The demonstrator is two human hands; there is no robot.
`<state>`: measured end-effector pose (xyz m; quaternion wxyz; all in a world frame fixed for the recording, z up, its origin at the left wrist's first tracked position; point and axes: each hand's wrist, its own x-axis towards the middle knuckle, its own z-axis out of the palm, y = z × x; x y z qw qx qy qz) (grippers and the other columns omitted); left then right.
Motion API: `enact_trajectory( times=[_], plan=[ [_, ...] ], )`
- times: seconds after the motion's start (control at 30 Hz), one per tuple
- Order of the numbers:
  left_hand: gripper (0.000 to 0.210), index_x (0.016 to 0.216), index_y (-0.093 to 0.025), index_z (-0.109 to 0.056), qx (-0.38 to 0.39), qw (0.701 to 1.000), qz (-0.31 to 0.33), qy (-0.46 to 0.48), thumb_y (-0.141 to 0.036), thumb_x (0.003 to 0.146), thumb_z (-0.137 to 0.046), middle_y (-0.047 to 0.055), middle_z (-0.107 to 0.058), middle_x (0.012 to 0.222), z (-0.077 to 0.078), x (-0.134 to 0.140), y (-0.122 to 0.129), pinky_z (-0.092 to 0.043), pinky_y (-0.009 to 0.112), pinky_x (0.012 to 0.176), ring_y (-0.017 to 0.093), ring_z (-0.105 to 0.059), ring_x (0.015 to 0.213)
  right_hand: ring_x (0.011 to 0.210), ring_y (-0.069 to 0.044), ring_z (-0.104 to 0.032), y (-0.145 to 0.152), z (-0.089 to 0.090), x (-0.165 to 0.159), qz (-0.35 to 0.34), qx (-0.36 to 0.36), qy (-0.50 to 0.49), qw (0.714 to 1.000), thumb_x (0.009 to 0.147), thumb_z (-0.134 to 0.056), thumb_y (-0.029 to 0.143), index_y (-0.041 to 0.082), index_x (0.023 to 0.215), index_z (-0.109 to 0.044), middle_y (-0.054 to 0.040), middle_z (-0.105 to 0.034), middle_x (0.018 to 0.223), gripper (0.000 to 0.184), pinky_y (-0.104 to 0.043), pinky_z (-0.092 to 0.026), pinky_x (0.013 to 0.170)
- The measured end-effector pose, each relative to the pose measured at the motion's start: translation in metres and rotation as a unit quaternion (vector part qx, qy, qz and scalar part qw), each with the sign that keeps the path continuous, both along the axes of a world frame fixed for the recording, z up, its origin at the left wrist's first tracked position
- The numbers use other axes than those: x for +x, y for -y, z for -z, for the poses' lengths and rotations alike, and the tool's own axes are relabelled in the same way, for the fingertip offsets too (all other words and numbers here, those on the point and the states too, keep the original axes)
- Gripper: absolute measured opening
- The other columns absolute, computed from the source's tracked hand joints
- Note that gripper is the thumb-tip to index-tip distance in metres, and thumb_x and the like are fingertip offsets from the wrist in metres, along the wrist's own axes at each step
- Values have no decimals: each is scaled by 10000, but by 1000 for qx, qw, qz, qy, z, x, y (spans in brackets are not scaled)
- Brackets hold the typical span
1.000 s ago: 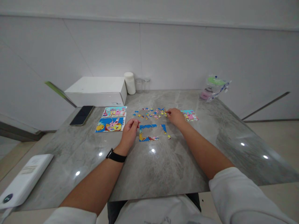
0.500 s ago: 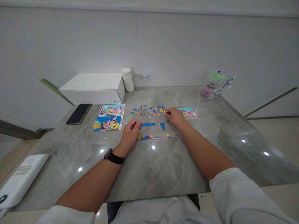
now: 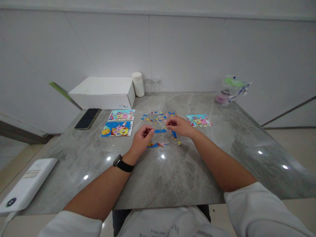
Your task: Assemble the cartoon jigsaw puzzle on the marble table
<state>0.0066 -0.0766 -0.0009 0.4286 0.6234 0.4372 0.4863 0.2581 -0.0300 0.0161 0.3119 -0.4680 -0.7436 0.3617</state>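
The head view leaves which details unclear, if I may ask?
In the head view:
- Left side of partly assembled puzzle: hidden by left hand.
- Whether right hand holds anything: too small.
- Images on loose pieces: too small.
- Far end of white cable: cut off at lower left corner.

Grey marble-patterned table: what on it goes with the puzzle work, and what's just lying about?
With the puzzle:
loose multicoloured jigsaw pieces
part-built blue jigsaw border
probably, blue rectangular cartoon picture (colours match)
possibly, turquoise rectangular cartoon pictures

Just lying about, seemingly:
white cardboard box
white cylindrical bottle
two clear glasses
black flat phone
white slab-shaped device
clear plastic bag
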Motion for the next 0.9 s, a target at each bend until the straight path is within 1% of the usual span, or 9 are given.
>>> enact_trajectory(
  times=[0.03, 0.07, 0.17, 0.23, 0.37, 0.5, 0.73, 0.9],
  plan=[
    [274, 934, -209, -657, 2, 1000, 3, -10, -481, 915, -685, 7, -636, 836, 0, 0, 0, -442, 276, 709, 165, -557, 770, 736, -145, -599, 6, -6, -7, -37, -14, -22, 999, 862, -699, 342, 199, 888, -692, 1, -692, 826, 146, -276, -471, 720],
    [266, 928, -207, -661, 5, 1000, 9, -23, -473, 919, -680, 8, -641, 835, 0, 1, 0, -440, 277, 707, 162, -556, 762, 730, -143, -591, 11, -11, -13, -58, -21, -34, 998, 866, -703, 355, 198, 884, -691, 3, -686, 822, 159, -278, -468, 717],
    [272, 871, -200, -671, 7, 998, 32, -60, -465, 931, -659, 3, -627, 785, 0, 1, 2, -424, 278, 689, 156, -541, 723, 723, -141, -581, 25, -23, -26, -70, -31, -54, 996, 865, -720, 365, 196, 886, -698, 3, -678, 819, 171, -275, -453, 691],
    [290, 833, -198, -670, 2, 996, 45, -74, -472, 927, -659, -2, -610, 743, 1, 1, 3, -410, 274, 665, 153, -529, 699, 727, -142, -585, 29, -27, -30, -75, -42, -64, 994, 864, -723, 376, 196, 893, -709, 2, -683, 820, 183, -276, -453, 689],
    [292, 800, -195, -666, 1, 995, 64, -82, -463, 915, -662, -5, -599, 711, 1, 3, 5, -394, 260, 625, 147, -521, 676, 751, -146, -602, 29, -26, -31, -87, -64, -80, 991, 846, -737, 396, 198, 892, -723, 6, -689, 820, 204, -287, -473, 727],
    [278, 803, -191, -683, -4, 993, 85, -77, -436, 927, -640, -12, -591, 690, -2, 4, 8, -390, 255, 603, 135, -500, 638, 780, -148, -615, 27, -25, -29, -81, -82, -104, 988, 820, -762, 379, 195, 893, -717, 13, -692, 814, 204, -290, -484, 753],
    [291, 817, -192, -685, -3, 995, 61, -73, -457, 932, -643, -8, -608, 703, -4, 5, 9, -407, 259, 616, 140, -513, 650, 737, -131, -600, 28, -30, -28, -55, -117, -128, 983, 844, -748, 409, 204, 951, -714, 2, -718, 865, 233, -265, -482, 684],
    [279, 828, -192, -705, 10, 995, 66, -69, -434, 952, -644, -3, -630, 718, -1, 7, 9, -424, 262, 620, 142, -531, 656, 726, -126, -581, 29, -28, -30, -61, -116, -137, 982, 797, -785, 384, 199, 941, -687, 32, -661, 791, 254, -269, -469, 704]
  ],
)
